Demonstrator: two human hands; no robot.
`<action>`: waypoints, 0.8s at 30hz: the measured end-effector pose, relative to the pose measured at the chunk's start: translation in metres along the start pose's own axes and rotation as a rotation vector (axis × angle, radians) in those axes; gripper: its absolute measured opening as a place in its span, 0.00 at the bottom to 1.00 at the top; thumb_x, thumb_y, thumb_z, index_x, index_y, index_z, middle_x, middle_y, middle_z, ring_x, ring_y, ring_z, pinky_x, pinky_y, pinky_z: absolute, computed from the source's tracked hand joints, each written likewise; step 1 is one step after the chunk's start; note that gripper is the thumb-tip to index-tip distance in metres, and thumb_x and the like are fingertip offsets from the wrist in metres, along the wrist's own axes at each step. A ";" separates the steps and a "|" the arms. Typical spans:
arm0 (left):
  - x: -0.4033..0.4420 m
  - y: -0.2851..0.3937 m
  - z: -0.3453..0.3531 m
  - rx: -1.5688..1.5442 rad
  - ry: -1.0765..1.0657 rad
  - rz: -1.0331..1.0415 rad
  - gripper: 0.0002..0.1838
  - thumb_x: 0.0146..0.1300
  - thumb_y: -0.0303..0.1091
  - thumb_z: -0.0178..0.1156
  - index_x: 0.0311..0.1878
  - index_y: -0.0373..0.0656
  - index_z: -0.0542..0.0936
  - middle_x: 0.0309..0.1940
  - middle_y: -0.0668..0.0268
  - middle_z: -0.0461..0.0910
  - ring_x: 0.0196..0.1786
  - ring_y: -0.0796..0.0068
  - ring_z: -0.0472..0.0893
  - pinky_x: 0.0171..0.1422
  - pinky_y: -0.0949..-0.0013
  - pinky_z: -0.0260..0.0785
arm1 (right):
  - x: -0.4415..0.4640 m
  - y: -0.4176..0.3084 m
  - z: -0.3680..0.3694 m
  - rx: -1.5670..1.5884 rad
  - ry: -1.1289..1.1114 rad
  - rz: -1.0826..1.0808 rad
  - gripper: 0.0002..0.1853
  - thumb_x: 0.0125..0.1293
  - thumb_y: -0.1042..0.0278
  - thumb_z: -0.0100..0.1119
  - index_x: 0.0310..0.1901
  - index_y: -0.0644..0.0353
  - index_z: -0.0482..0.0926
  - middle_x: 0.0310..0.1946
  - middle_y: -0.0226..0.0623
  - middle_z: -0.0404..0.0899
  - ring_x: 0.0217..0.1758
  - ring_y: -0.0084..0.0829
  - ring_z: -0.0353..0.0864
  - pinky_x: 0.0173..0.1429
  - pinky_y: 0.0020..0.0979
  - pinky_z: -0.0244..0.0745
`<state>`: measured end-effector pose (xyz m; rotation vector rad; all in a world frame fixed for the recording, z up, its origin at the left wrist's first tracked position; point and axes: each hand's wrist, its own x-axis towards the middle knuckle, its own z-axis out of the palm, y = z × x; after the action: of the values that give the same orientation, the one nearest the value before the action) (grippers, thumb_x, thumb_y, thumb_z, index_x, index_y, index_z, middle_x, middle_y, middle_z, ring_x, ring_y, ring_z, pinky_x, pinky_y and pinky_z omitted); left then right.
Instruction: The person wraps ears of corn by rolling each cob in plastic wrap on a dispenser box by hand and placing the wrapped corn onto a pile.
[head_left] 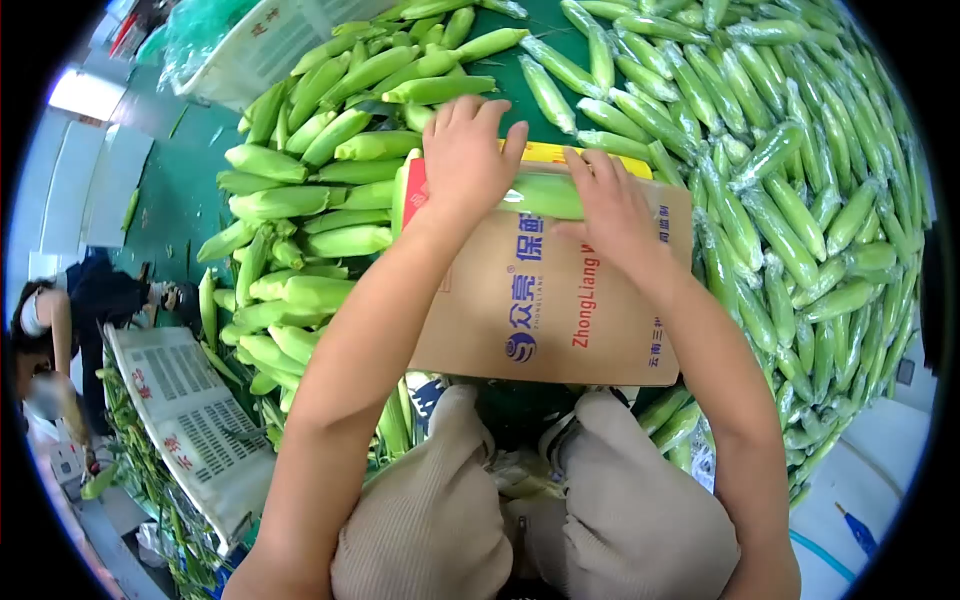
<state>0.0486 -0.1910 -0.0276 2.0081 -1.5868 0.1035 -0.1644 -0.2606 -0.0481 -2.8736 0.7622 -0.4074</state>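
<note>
A green ear of corn (545,196) lies across the top of a brown cardboard box (475,300) with blue and red print, over my knees. A shiny patch near its middle looks like clear film. My left hand (467,160) is at the box's far left edge, fingers stretched out and thumb apart, beside the corn's left end. My right hand (613,205) rests on the corn's right part with its fingers spread. Behind the corn shows a yellow strip (585,155); a red strip (416,188) is at the left.
Unwrapped ears of corn (320,165) are heaped at left. Ears in clear film (790,200) form a large pile at right. White crates (255,50) (185,400) stand at upper left and lower left. Another person (70,330) is at far left, near loose husks (150,450).
</note>
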 end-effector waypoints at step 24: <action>-0.119 0.089 -0.060 -0.212 -1.424 0.301 0.27 0.45 0.35 0.77 0.49 0.37 0.80 0.44 0.45 0.86 0.48 0.45 0.86 0.50 0.50 0.78 | -0.014 -0.014 0.064 0.180 -0.226 -0.203 0.44 0.71 0.24 0.46 0.81 0.40 0.61 0.86 0.23 0.49 0.90 0.39 0.36 0.85 0.66 0.19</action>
<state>-0.0503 -0.0701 0.0094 1.5964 -2.4720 -1.6108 -0.1511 -0.2376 -0.1093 -2.7704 0.3780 -0.1588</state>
